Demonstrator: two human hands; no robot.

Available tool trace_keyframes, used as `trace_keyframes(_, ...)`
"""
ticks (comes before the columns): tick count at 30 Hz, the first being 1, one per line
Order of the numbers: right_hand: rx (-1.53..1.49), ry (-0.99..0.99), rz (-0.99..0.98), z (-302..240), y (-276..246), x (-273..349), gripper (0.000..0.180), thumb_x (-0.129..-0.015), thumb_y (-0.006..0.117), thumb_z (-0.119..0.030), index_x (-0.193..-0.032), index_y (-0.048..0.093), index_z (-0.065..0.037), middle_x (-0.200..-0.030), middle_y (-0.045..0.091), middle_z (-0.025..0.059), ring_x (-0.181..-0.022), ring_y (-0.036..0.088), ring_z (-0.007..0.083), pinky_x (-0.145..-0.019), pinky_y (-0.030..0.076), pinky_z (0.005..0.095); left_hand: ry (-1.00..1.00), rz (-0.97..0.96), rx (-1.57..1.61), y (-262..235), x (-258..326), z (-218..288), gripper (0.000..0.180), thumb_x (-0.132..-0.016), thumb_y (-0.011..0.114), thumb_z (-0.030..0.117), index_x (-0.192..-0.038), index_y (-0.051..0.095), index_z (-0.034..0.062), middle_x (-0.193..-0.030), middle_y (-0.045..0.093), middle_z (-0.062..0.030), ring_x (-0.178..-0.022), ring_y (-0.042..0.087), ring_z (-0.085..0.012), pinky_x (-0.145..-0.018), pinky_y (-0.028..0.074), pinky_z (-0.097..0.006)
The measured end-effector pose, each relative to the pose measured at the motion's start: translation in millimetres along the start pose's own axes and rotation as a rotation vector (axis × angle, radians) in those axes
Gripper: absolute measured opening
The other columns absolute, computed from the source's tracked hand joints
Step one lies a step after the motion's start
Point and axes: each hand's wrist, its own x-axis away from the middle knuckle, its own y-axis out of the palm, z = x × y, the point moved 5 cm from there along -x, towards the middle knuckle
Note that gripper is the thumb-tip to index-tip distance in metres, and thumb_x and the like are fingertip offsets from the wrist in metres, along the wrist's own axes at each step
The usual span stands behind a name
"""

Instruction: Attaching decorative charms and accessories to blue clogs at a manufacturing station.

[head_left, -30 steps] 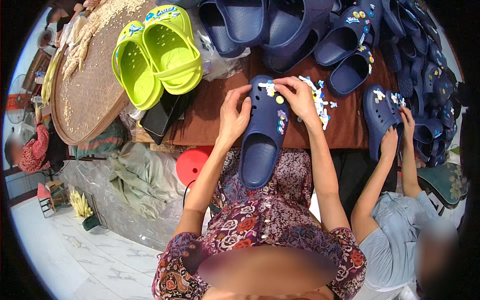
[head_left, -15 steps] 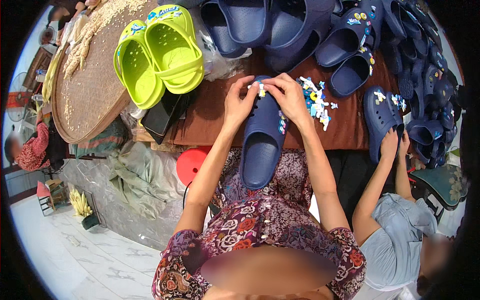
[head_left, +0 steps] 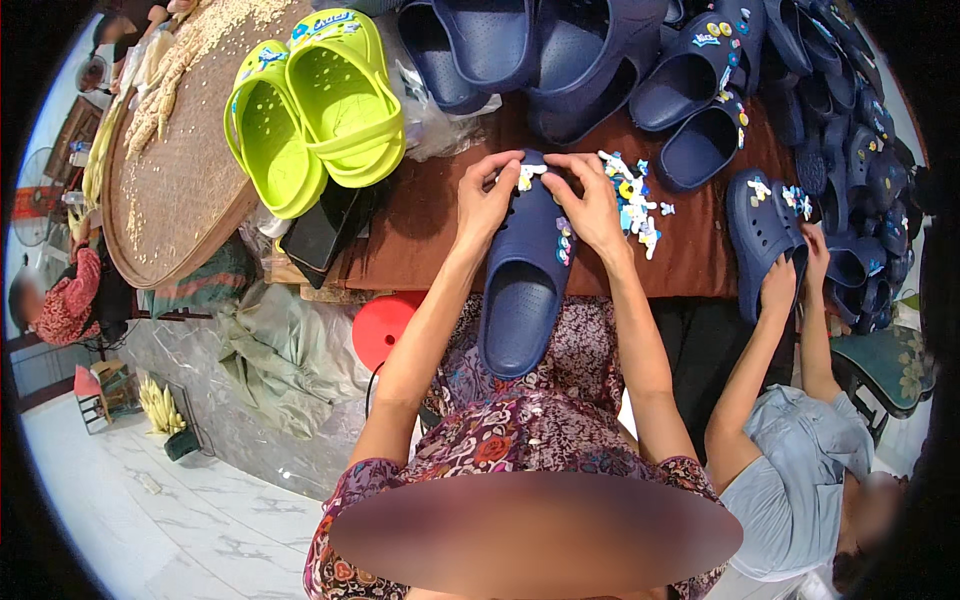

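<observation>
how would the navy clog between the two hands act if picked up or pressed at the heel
The navy clog is probably light for its size, with its hollow, perforated, foam-like body. It likely bends slightly but springs back, as its opening stands wide with nothing seen inside. Its heel reaches past the brown table, so pressing there might tip it.

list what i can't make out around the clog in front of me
In the head view:
- Underside of the navy clog: hidden by its own upper.
- Whether the white charm is seated: its front hides its back.
- Single shapes in the charm pile: too small and overlapping.
- Full outlines of the upper navy clogs: cut off by the top edge.
</observation>
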Motion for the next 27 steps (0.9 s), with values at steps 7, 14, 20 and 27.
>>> trace_keyframes(7,-0.051,0.041,0.026,7,5,3,0.038,-0.088,0.078,-0.025,-0.120,0.068,-0.006,-0.114,0.063,0.0148,-0.112,0.060,0.0298,-0.099,0.046,0.0384,-0.014,0.040,-0.082,-2,-4,-9,0.025,-0.094,0.071,0.025,-0.107,0.075,0.0048,-0.112,0.066,-0.0127,-0.104,0.065,-0.0196,-0.090,0.051,-0.033)
trace_keyframes(14,-0.061,0.017,0.043,14,16,6,0.052,-0.087,0.079,-0.027,-0.130,0.060,-0.003,-0.121,0.058,0.0177,-0.117,0.058,0.0310,-0.101,0.046,0.0386,0.037,0.020,-0.147,0,-5,1,0.047,-0.094,0.070,0.030,-0.131,0.062,0.0020,-0.127,0.064,-0.0209,-0.115,0.063,-0.0279,-0.097,0.050,-0.037)
trace_keyframes(20,-0.075,0.042,0.021,14,17,6,0.055,-0.087,0.079,-0.027,-0.131,0.059,-0.002,-0.124,0.057,0.0184,-0.118,0.057,0.0315,-0.103,0.045,0.0391,0.068,-0.043,-0.272,0,-11,-5,0.053,-0.095,0.065,0.035,-0.132,0.059,-0.0017,-0.123,0.067,-0.0263,-0.115,0.065,-0.0347,-0.098,0.050,-0.040)
trace_keyframes(27,-0.083,0.055,0.015,12,16,6,0.052,-0.087,0.079,-0.027,-0.130,0.061,-0.003,-0.123,0.058,0.0176,-0.118,0.058,0.0307,-0.103,0.046,0.0386,0.107,-0.035,-0.286,-1,-10,-4,0.050,-0.096,0.064,0.035,-0.133,0.060,0.0002,-0.123,0.068,-0.0247,-0.114,0.066,-0.0329,-0.096,0.051,-0.040)
